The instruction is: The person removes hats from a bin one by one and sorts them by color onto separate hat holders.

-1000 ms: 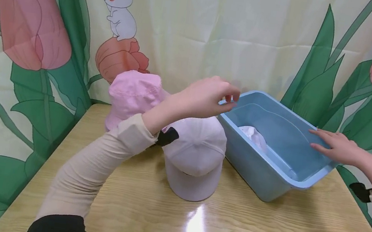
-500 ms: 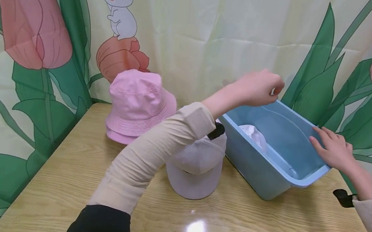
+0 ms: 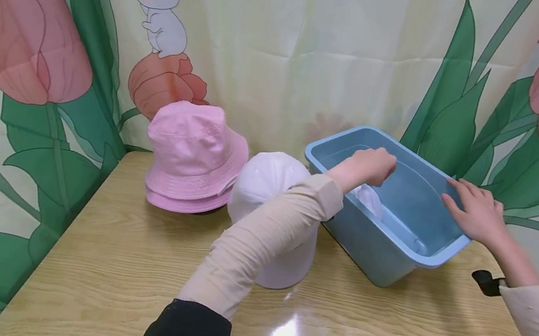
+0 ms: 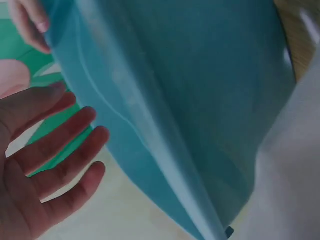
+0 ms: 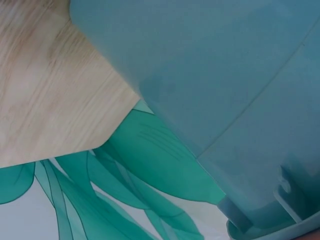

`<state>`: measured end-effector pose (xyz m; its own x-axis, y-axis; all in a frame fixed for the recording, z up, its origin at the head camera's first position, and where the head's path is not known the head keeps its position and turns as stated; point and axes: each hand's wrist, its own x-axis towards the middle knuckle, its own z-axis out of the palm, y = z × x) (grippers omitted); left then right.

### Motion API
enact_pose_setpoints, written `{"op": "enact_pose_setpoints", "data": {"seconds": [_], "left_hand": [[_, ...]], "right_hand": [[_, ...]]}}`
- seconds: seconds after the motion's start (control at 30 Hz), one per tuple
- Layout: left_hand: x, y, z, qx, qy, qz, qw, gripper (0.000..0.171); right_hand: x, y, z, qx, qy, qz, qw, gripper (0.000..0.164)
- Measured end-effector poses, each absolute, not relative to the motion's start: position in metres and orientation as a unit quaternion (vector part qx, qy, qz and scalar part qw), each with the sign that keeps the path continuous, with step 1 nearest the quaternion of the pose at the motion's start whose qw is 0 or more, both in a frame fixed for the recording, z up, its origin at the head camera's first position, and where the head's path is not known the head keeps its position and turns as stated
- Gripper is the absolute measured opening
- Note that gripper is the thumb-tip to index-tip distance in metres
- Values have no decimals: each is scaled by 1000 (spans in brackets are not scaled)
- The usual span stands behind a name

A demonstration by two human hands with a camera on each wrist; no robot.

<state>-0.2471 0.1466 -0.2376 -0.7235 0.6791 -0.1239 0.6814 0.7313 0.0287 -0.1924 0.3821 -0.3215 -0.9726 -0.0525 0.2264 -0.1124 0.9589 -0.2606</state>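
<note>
My left hand (image 3: 373, 165) hangs over the near-left rim of a light blue plastic bin (image 3: 366, 255). In the left wrist view its fingers are relaxed and slightly bent, with nothing between them. My right hand (image 3: 477, 213) rests on the bin's right rim, fingers laid across the edge; the right wrist view shows mostly the bin's outer wall. Inside the bin lies a white cloth hat (image 3: 370, 199), partly hidden by the near wall. A white baseball cap (image 3: 268, 176) sits left of the bin, partly covered by my left forearm.
Pink bucket hats (image 3: 191, 150), stacked, stand at the table's back left beside the white cap. The wooden table (image 3: 126, 286) ends at a curtain (image 3: 290, 31) printed with tulips and a rabbit.
My left hand has moved right from above the white cap, rose over the bin's far side, then lowered toward the bin. The right hand has shifted slightly on the rim.
</note>
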Motion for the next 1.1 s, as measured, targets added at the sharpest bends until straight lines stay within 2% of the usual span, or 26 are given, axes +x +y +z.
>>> {"op": "enact_pose_setpoints", "data": {"seconds": [0.07,0.2,0.43,0.7,1.0,1.1], "left_hand": [[-246,148,-246,353,932,-40,71,13],[-240,150,-255,315,941,-95,81,31],[-236,147,-260,274,948,-153,60,33],[-237,145,-261,287,942,-165,48,33],[-242,144,-252,312,942,-121,-25,32],[-243,146,-243,315,944,-93,-35,31]], "right_hand": [[-193,382,-322,42,-983,138,111,53],[-192,382,-321,40,-983,142,114,53],[-190,379,-319,40,-982,143,114,53],[-190,379,-319,40,-983,144,108,51],[-190,381,-320,37,-982,148,113,49],[-190,381,-320,37,-981,151,113,49]]}}
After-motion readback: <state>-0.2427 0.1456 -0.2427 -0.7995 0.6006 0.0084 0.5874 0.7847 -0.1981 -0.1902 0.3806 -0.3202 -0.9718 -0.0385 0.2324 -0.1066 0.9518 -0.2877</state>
